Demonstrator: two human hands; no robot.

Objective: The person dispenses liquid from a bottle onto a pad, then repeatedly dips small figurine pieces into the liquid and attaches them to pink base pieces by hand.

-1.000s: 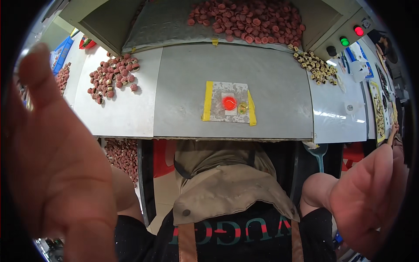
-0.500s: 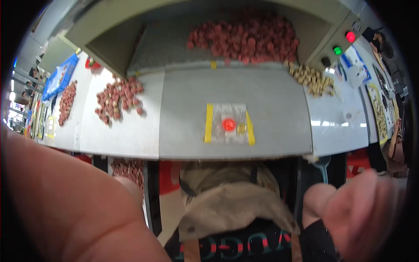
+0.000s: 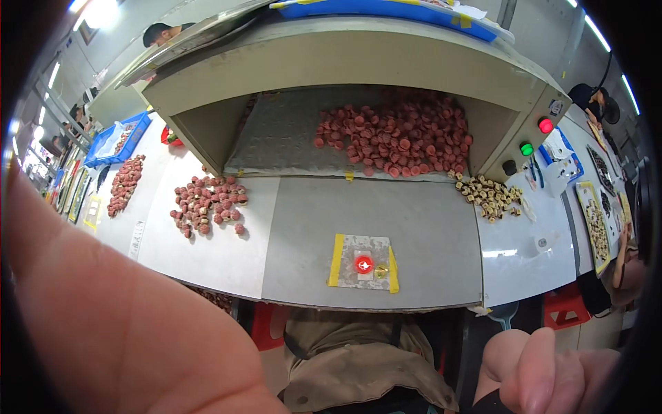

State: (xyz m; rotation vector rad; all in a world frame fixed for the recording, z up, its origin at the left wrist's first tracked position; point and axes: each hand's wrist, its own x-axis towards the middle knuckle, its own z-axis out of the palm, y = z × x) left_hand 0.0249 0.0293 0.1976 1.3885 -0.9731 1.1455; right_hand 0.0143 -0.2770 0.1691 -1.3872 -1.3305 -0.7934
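My left hand (image 3: 138, 310) looms large at the left, very close, its palm side showing. Its fingers run out past the picture's edge, so their pose is hidden. My right hand (image 3: 562, 379) is low at the right, in front of my bare knee, with its fingers curled together. Whatever it may hold does not show. Both hands are off the bench. On the grey bench top (image 3: 310, 214) before me lies a small taped-down plate (image 3: 351, 278). A round red glowing piece (image 3: 364, 265) and a small yellowish piece (image 3: 380, 271) sit on it.
Behind the plate stands a beige open-fronted housing (image 3: 331, 62), with many red round pieces (image 3: 407, 138) heaped inside. Red-topped pieces (image 3: 207, 203) lie left, pale yellowish pieces (image 3: 489, 196) right. A red light (image 3: 545, 125) and green light (image 3: 527, 149) glow. A red stool (image 3: 567, 308) stands right.
The view has tilted upward, so the bench sits lower and the housing's top shows. My right hand has gone from blurred to clear, lower in the picture. My left hand still fills the left side.
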